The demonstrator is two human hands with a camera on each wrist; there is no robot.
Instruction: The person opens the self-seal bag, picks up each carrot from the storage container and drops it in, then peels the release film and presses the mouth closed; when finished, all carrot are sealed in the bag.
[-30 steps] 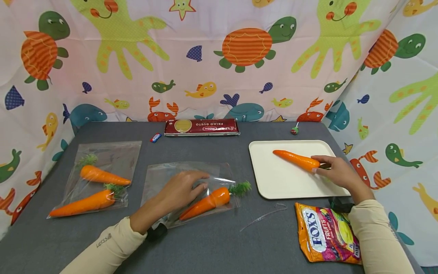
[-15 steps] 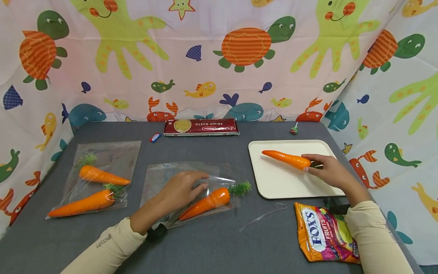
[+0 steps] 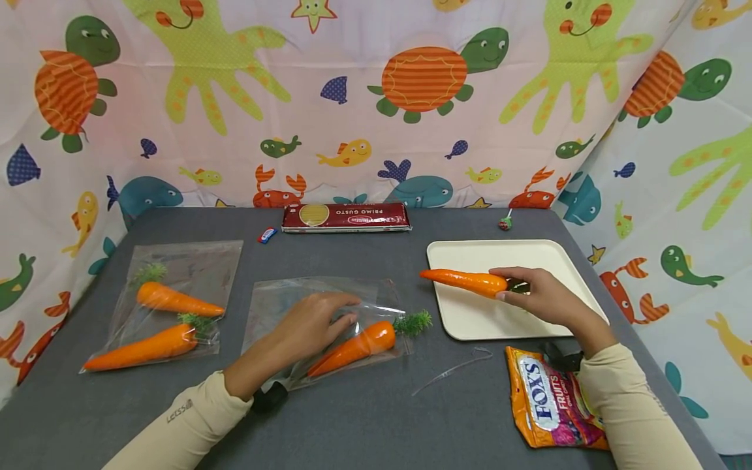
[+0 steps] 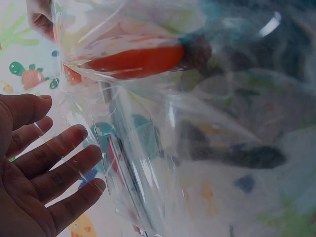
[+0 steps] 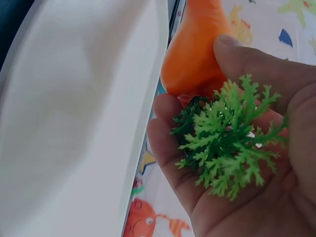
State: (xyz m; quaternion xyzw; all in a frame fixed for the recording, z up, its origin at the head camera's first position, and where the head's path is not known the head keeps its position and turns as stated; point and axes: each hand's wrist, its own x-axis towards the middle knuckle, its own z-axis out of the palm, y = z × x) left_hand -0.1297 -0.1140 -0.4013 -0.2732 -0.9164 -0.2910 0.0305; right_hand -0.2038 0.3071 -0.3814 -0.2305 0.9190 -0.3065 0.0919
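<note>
My right hand (image 3: 549, 297) grips a toy carrot (image 3: 464, 280) near its leafy end, holding it over the cream tray (image 3: 470, 320) with the tip past the left rim. Green plastic leaves (image 5: 232, 138) sit against the palm in the right wrist view. My left hand (image 3: 314, 323) rests on a clear plastic bag (image 3: 276, 297), its fingers relaxed and spread in the left wrist view. A second carrot (image 3: 358, 346) lies in that bag, its green top sticking out of the right end.
To the left, another clear bag (image 3: 200, 261) has two carrots (image 3: 176, 300) in it. A biscuit pack (image 3: 346, 219), a small blue-and-red wrapped sweet (image 3: 267, 235) and a lollipop (image 3: 505, 223) lie at the back. In front are a clear plastic strip (image 3: 449, 373) and a candy bag (image 3: 546, 398).
My right hand has moved left across the tray, carrying the carrot toward the middle bag. The left hand has stayed in place on the bag.
</note>
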